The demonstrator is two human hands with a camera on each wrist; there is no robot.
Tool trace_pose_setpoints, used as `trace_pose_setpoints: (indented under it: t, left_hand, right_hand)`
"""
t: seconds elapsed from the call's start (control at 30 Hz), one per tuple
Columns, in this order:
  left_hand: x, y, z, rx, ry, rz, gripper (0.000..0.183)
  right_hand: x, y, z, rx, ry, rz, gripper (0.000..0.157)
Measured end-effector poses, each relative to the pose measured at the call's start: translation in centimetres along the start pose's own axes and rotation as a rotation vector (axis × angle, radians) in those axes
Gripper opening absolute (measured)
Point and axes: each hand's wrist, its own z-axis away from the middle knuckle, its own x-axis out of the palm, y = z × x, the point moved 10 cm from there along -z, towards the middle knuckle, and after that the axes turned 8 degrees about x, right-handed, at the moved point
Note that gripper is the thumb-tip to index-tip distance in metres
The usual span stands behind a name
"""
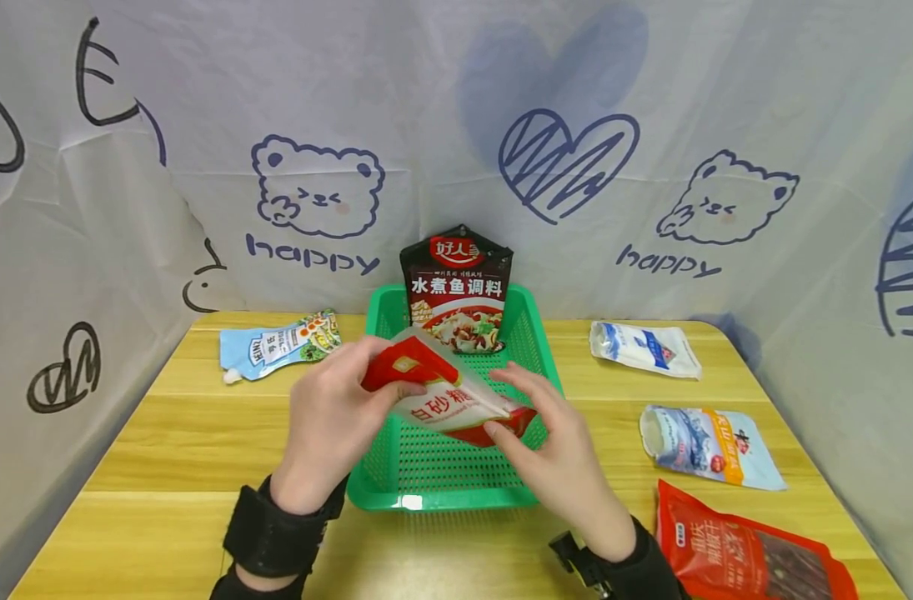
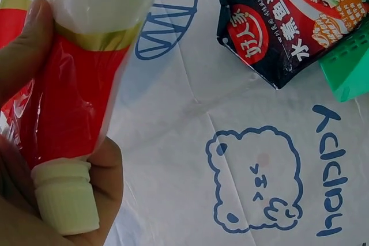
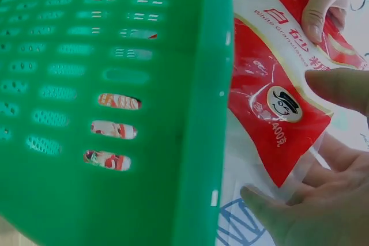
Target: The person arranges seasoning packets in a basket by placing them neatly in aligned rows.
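Observation:
A red and white spouted pouch of white granulated sugar (image 1: 444, 400) is held tilted over the green basket (image 1: 450, 497). My left hand (image 1: 336, 417) grips its spout end, thumb across the front. The left wrist view shows the cream screw cap (image 2: 66, 197) against the curled fingers. At the pouch's other end is my right hand (image 1: 564, 450), its thumb on the printed front and its fingers behind the lower corner, as the right wrist view shows. Inside the basket, a dark red pouch of boiled-fish seasoning (image 1: 458, 292) leans upright on the back wall.
A light blue Heinz spouted pouch (image 1: 279, 346) lies left of the basket. On the right side of the wooden table (image 1: 163, 533) lie a small white and blue packet (image 1: 645, 348), a blue and orange pouch (image 1: 711, 446) and a red bag of dried chili (image 1: 752, 546). Printed cloth (image 1: 441, 108) hangs behind.

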Motion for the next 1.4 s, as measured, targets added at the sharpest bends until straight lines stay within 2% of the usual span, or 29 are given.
trace_pose_setpoints:
  t: [0.17,0.4,0.57,0.8,1.0,1.17,1.3,1.4]
  left_hand:
    - [0.5,0.6,0.0,0.05,-0.017,-0.017,0.04]
    - [1.2,0.8,0.1,0.059,-0.051,-0.023,0.038]
    - [1.3,0.7,0.2,0.04,-0.072,-0.032,0.038]
    - [1.3,0.6,0.1,0.034,-0.086,-0.019,0.041]
    - [1.4,0.7,0.1,0.041,-0.104,-0.025,0.05]
    - [1.0,1.1,-0.1,0.087,-0.052,-0.049,0.062]
    - [0.2,1.2,-0.3,0.12,0.029,-0.012,0.067]
    - [-0.4,1.0,-0.4,0.109,0.078,0.028,0.073]
  right_hand:
    - [0.4,0.0,0.0,-0.017,-0.023,0.023,0.047]
    - [0.8,-0.1,0.2,-0.051,-0.05,0.016,0.038]
    - [0.8,-0.1,0.2,-0.071,-0.024,0.016,0.035]
    - [0.0,0.2,0.3,-0.069,0.065,-0.001,0.027]
    - [-0.5,-0.1,0.4,-0.103,0.108,-0.038,0.025]
    - [-0.8,-0.1,0.3,-0.095,0.128,-0.069,0.022]
    - [-0.9,0.3,0.1,-0.066,0.138,-0.081,0.02]
    - [-1.0,0.6,0.1,-0.044,0.145,-0.096,0.018]
